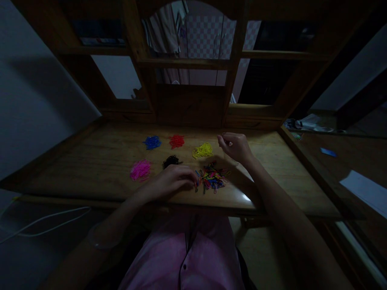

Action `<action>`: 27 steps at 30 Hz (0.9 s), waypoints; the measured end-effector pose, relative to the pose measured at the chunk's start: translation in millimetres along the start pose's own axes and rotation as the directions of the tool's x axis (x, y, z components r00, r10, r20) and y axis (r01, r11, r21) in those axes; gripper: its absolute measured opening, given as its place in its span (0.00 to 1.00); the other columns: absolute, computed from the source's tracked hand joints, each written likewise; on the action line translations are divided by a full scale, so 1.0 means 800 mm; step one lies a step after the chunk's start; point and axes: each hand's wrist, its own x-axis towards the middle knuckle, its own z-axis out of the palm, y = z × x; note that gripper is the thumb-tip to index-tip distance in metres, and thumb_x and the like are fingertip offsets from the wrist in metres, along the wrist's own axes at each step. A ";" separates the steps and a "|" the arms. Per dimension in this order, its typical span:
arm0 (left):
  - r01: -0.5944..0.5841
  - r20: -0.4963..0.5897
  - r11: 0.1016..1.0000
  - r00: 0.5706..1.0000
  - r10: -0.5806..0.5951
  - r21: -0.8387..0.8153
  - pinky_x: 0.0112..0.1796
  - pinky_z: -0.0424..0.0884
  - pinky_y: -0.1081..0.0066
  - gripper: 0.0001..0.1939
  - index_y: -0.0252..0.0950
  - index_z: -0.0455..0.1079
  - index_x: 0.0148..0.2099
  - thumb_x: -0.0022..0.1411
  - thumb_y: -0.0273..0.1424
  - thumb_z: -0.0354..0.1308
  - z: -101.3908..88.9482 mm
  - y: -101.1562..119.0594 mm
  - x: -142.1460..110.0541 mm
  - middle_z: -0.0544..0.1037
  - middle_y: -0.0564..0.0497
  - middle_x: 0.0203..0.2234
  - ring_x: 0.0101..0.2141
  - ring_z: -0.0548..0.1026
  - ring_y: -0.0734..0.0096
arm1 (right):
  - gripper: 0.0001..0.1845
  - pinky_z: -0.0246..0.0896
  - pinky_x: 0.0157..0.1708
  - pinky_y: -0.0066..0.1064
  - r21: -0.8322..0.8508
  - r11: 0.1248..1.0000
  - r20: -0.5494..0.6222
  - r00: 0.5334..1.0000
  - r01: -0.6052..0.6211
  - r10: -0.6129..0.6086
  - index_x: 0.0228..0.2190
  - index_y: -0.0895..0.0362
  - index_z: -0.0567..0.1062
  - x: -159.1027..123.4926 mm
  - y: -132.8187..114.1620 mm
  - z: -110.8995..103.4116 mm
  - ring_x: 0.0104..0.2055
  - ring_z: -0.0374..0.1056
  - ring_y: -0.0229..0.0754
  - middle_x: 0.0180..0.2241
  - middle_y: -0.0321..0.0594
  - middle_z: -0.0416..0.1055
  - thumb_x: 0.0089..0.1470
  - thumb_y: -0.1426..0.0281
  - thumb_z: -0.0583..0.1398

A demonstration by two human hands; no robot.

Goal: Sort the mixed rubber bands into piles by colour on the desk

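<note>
A mixed heap of small, thin coloured looped pieces lies near the front of the wooden desk; their exact kind is too small to tell. My left hand rests at the heap's left edge, its fingers curled together and touching several pieces; what they pinch is hidden. Above the desk, right of the yellow pile, my right hand is raised with its fingers closed; whatever is in them cannot be made out. A black pile sits just behind my left hand.
Farther left are a pink pile, a blue pile and a red pile. A wooden shelf unit rises behind the desk. On the surface at right lie white paper and a blue card.
</note>
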 end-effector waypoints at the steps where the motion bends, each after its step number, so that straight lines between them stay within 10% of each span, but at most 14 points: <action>1: -0.037 0.023 0.999 0.999 0.037 0.010 0.44 0.67 0.69 0.11 0.39 0.74 0.45 0.66 0.26 0.52 0.001 0.001 0.000 0.78 0.50 0.39 0.42 0.74 0.66 | 0.24 0.52 0.27 0.30 -0.003 1.000 0.003 1.000 -0.001 0.001 0.20 0.56 0.73 0.000 0.000 0.000 0.23 0.63 0.36 0.22 0.39 0.69 0.64 0.61 0.52; 13: -0.155 0.074 0.918 0.988 0.138 0.365 0.40 0.64 0.69 0.09 0.39 0.71 0.40 0.64 0.22 0.52 0.012 0.019 0.004 0.72 0.49 0.41 0.41 0.69 0.66 | 0.24 0.53 0.27 0.30 0.002 1.000 0.012 1.000 -0.008 0.008 0.20 0.56 0.72 0.000 -0.002 0.000 0.23 0.63 0.36 0.22 0.39 0.69 0.64 0.61 0.51; 27: -0.273 0.151 0.914 0.960 0.237 0.301 0.51 0.63 0.64 0.14 0.39 0.67 0.46 0.62 0.18 0.49 0.031 0.025 0.022 0.71 0.46 0.45 0.48 0.67 0.63 | 0.25 0.52 0.27 0.30 -0.021 1.000 0.005 1.000 -0.009 0.009 0.19 0.57 0.72 0.001 -0.001 0.001 0.23 0.62 0.35 0.21 0.39 0.69 0.64 0.61 0.51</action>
